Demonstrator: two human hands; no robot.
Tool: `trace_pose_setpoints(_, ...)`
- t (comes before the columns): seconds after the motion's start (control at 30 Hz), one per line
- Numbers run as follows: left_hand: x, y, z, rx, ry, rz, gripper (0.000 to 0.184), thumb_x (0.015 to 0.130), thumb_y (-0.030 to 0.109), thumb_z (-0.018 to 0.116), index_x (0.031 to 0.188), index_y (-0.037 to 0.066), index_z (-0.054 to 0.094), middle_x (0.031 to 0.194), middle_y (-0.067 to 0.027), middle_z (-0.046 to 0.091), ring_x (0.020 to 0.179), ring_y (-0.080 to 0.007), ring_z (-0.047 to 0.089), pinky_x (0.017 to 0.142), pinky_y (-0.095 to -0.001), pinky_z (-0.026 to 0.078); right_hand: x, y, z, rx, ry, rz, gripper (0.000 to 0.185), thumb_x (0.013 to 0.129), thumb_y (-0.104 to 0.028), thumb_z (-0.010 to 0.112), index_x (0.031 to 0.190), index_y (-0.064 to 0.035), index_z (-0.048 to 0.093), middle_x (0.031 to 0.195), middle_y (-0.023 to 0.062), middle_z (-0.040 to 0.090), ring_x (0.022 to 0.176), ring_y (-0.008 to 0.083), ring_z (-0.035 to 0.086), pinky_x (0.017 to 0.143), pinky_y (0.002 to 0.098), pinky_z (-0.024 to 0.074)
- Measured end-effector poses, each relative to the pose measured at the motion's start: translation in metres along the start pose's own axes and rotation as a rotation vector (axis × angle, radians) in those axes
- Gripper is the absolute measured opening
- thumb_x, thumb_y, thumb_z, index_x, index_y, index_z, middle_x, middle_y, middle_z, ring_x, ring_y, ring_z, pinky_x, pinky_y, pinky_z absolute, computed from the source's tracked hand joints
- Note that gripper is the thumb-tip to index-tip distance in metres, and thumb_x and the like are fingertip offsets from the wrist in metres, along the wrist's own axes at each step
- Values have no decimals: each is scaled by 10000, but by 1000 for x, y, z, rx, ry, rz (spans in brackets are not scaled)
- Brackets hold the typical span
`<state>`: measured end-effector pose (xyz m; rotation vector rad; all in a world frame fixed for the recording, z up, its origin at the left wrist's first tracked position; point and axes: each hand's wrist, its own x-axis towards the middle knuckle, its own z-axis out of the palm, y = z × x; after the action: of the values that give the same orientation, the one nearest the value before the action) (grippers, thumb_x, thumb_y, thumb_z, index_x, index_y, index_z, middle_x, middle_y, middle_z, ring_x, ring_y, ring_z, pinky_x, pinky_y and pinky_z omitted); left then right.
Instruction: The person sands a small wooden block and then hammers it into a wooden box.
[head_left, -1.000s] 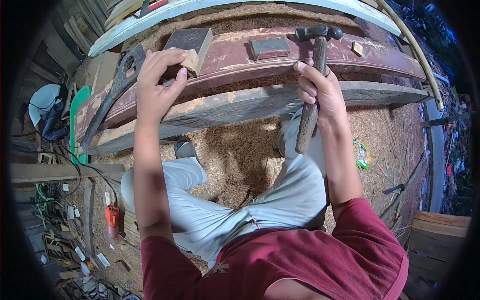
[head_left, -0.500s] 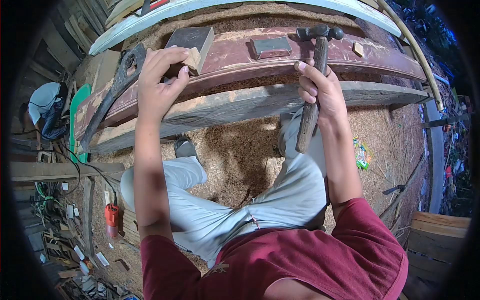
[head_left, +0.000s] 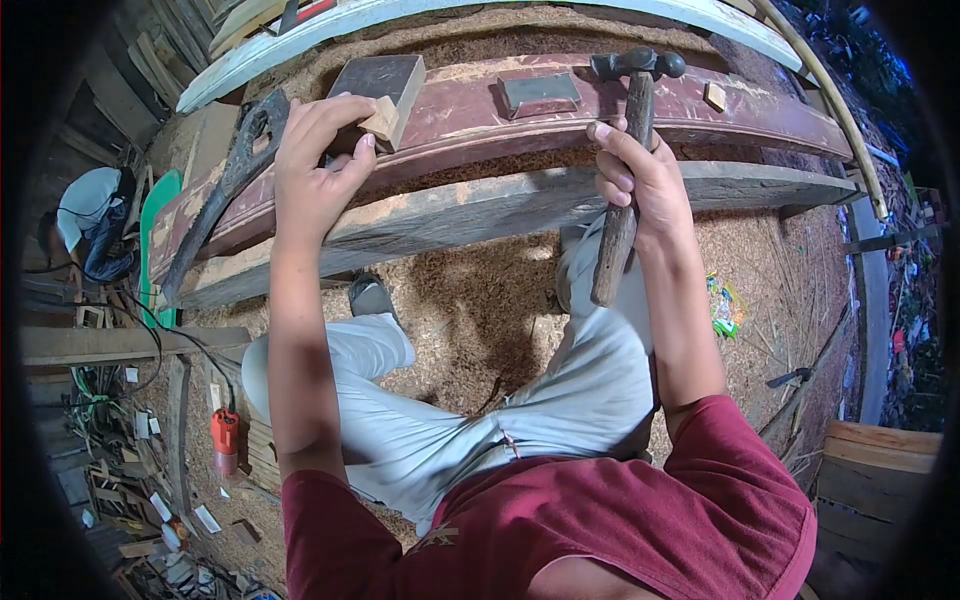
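Observation:
My left hand (head_left: 322, 160) pinches a small wooden block (head_left: 381, 119) between thumb and fingers, against the near edge of a dark-topped rectangular block (head_left: 375, 80) on the reddish plank. In my right hand (head_left: 643, 182) is a ball-peen hammer (head_left: 617, 240), gripped around its wooden handle with the metal head upward. A shallow dark rectangular piece (head_left: 540, 95) lies on the reddish plank (head_left: 460, 105) between my hands. Right of the hammer head rests another small wooden piece (head_left: 714, 97). A handsaw (head_left: 222, 190) leans across the planks beside my left wrist.
A grey weathered board (head_left: 480, 215) runs along the near side of the reddish plank. An orange power tool (head_left: 225, 440) with a cord stands at left. Another person (head_left: 92, 215) bends down at far left. Wood shavings (head_left: 470, 290) cover the ground.
Almost nothing differs. My left hand and the small wooden block have shifted very slightly left; the hammer stays in my right hand in nearly the same pose.

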<state>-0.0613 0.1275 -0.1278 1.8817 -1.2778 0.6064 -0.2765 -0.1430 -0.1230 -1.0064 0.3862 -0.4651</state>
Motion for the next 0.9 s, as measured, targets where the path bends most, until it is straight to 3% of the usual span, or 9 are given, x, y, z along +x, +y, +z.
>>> trace_pose_setpoints(0.33,-2,3,0,-29,12,-26,322,832,91,712,1153,100,702,1173,-71,736,1143,-307,668,1199,-586,324,1,1,-2,5,-5,-1,256,934,-5,744,952,-164,544,736,-70,518,533,29,443,441,211,344)
trace_pose_setpoints(0.63,-5,-4,0,-215,63,-55,414,861,125,619,1272,83,645,1312,-98,690,1243,-317,647,1270,-588,224,0,0,0,-19,-9,-14,257,935,-17,747,954,-159,532,726,-59,519,523,30,433,440,218,345)
trace_pose_setpoints(0.73,-3,3,-3,-215,138,-30,402,886,154,622,1277,61,645,1352,-119,668,1271,-338,632,1260,-552,265,-4,1,6,-47,2,-48,223,952,-58,756,989,-152,557,699,-83,464,511,14,371,433,200,302)
trace_pose_setpoints(0.83,2,23,-12,-76,260,85,359,889,129,649,1240,57,667,1250,-124,700,1176,-329,660,1178,-501,375,-12,-1,15,-78,0,-81,249,943,-61,766,1004,-160,545,712,-86,472,513,15,376,435,204,306)
trace_pose_setpoints(0.9,-6,42,-10,-35,276,73,303,869,88,675,1169,48,693,1158,-114,715,1084,-304,666,1063,-468,439,-14,1,18,-48,-23,-90,356,901,-35,802,1050,-159,503,757,-40,584,505,38,445,425,227,339)
